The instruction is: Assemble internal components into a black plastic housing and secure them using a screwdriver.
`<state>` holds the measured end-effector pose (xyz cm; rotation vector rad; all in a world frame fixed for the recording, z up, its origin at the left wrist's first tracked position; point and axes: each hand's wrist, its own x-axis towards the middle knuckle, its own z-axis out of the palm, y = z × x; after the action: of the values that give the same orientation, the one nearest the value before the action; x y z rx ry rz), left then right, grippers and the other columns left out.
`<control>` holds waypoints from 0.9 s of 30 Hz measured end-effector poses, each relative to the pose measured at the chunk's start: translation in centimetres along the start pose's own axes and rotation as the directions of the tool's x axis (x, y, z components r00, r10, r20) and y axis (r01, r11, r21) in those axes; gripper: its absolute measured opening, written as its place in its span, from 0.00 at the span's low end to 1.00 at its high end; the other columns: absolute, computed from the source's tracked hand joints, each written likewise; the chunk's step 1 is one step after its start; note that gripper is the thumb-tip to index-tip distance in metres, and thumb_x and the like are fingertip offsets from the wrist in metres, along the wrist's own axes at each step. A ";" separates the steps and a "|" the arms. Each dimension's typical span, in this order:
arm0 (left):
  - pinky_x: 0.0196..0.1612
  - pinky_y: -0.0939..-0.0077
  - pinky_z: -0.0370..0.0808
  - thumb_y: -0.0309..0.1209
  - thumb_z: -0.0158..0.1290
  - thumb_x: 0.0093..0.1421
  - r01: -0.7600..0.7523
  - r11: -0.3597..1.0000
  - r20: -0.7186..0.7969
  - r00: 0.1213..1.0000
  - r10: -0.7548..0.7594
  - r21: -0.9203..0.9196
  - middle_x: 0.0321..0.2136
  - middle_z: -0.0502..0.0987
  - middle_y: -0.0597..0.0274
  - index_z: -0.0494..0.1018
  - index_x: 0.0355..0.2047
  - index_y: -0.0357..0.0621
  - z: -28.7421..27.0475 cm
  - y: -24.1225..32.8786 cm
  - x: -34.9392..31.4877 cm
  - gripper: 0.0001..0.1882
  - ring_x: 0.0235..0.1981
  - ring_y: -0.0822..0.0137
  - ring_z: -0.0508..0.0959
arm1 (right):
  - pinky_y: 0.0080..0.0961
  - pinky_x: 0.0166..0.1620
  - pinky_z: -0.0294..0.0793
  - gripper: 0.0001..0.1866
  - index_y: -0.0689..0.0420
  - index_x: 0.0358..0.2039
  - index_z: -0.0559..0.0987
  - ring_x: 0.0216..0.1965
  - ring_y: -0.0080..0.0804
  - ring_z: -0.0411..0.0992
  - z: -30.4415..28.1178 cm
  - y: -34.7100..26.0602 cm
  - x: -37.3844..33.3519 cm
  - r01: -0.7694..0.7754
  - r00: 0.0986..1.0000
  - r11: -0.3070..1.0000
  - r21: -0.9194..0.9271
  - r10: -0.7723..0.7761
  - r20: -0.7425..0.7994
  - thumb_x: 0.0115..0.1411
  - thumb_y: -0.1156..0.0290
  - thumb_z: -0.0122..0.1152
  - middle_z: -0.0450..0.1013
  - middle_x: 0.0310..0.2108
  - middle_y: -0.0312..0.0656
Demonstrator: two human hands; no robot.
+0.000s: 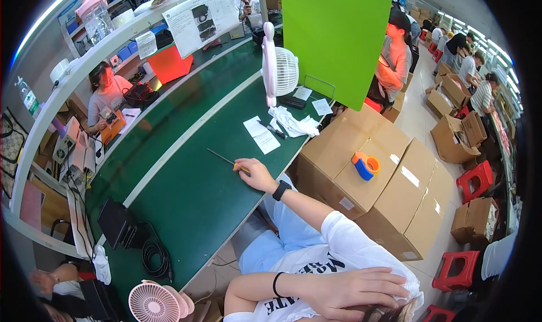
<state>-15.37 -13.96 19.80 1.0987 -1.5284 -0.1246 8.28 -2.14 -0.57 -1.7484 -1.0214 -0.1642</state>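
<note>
My right hand (257, 174), with a black watch on its wrist, rests on the green worktable (197, 209) near its edge. Its fingers are closed around the orange-and-dark handle of a screwdriver (221, 156), whose thin shaft points to the far left. Bent back across my white shirt (333, 254) is my left arm, with a black band at the wrist. My left hand (361, 291) lies with fingers stretched out over hair and the white cloth at the lower right, and no object shows in it.
Beyond my right hand lie a paper sheet (261, 134), a marker (276, 132), white cloth gloves (293, 121) and a fan (279, 71). A black device (118, 223), coiled cable (155, 254) and pink fan (155, 302) stand left. Cartons (361, 158) carry a tape dispenser (366, 165).
</note>
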 end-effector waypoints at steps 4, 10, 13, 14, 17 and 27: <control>0.68 0.42 0.56 0.39 0.45 0.70 0.023 0.998 -0.041 0.999 -0.025 -0.052 0.61 0.69 0.46 0.70 0.57 0.36 -0.2 -0.6 -0.4 0.23 0.65 0.43 0.66 | 0.38 0.55 0.73 0.09 0.55 0.38 0.82 0.50 0.47 0.74 0.6 -0.1 0.0 0.023 1.000 1.000 0.015 -0.023 0.015 0.55 0.76 0.59 0.77 0.51 0.45; 0.67 0.38 0.56 0.41 0.43 0.71 -0.029 0.998 -0.063 0.998 0.025 -0.063 0.61 0.69 0.43 0.70 0.57 0.31 0.0 -3.0 0.0 0.25 0.65 0.41 0.65 | 0.39 0.55 0.73 0.10 0.54 0.37 0.83 0.50 0.47 0.74 -0.6 0.3 0.0 0.017 1.000 0.999 -0.041 -0.016 0.015 0.54 0.76 0.60 0.78 0.51 0.45; 0.67 0.38 0.55 0.45 0.43 0.72 0.002 0.995 -0.186 0.982 -0.021 -0.099 0.65 0.65 0.42 0.68 0.63 0.35 0.1 -3.2 -0.7 0.28 0.68 0.40 0.61 | 0.39 0.57 0.71 0.10 0.53 0.38 0.83 0.51 0.47 0.74 -0.4 0.3 0.1 0.040 0.999 0.999 -0.026 -0.040 0.006 0.55 0.76 0.61 0.78 0.50 0.44; 0.70 0.46 0.53 0.40 0.42 0.72 0.065 0.994 -0.219 0.972 -0.083 -0.088 0.67 0.61 0.44 0.67 0.62 0.35 -0.1 -3.2 -1.5 0.25 0.70 0.42 0.56 | 0.39 0.58 0.71 0.11 0.53 0.39 0.83 0.51 0.46 0.74 -0.2 0.1 0.1 0.041 0.999 0.999 -0.007 -0.041 0.021 0.55 0.76 0.61 0.78 0.50 0.43; 0.67 0.55 0.60 0.37 0.40 0.74 0.156 0.985 -0.488 0.856 -0.170 -0.070 0.61 0.68 0.48 0.72 0.56 0.36 -0.7 -1.9 -4.3 0.20 0.65 0.49 0.65 | 0.36 0.56 0.73 0.09 0.52 0.40 0.84 0.50 0.45 0.75 0.5 -0.3 0.2 0.010 1.000 0.999 0.052 -0.011 0.022 0.59 0.75 0.62 0.79 0.50 0.44; 0.53 0.64 0.74 0.28 0.50 0.67 0.859 0.510 -0.999 0.044 0.010 0.043 0.44 0.81 0.54 0.77 0.46 0.39 -0.5 2.5 -18.9 0.11 0.49 0.56 0.79 | 0.28 0.56 0.75 0.07 0.65 0.44 0.78 0.52 0.34 0.75 1.0 4.6 -0.2 -0.161 0.987 0.906 0.391 0.139 0.082 0.67 0.82 0.55 0.74 0.54 0.49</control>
<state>-18.87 0.53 7.90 1.7845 0.1963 0.6749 10.99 -1.78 -4.46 -1.4544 -0.8803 0.1793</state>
